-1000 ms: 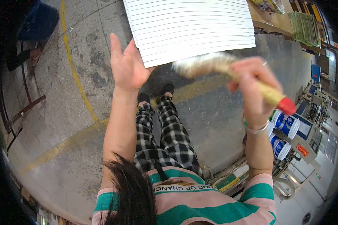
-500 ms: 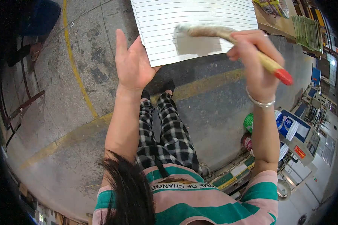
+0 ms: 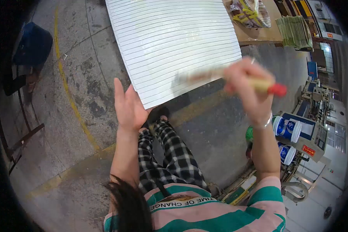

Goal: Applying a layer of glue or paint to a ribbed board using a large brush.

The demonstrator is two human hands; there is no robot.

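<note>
My right hand (image 3: 248, 87) is closed around a brush (image 3: 255, 82) with a pale wooden handle and a red end. The brush head is smeared by motion and lies low over the white paper (image 3: 178, 42), near its lower edge. Thin parallel lines run across the paper; I cannot tell whether they are printed or the edges of overlapping sheets. Wet-looking shiny patches show on it. At the paper's lower left edge is my left hand (image 3: 131, 110), palm up, thumb stretched away, other fingers partly hidden beneath the paper.
A brown tabletop (image 3: 255, 38) at the upper right bears a yellow-banded bundle (image 3: 250, 13) and a stack of greenish sheets (image 3: 294, 33). Blue and white buckets (image 3: 287, 129) stand right, beside machinery (image 3: 317, 133). At far left are a dark blue object (image 3: 34, 44) and a metal frame (image 3: 27, 137).
The paper sits lower in view, with more of it showing. My right hand and the brush have moved down and slightly left; my left hand stays at the paper's edge, also lower.
</note>
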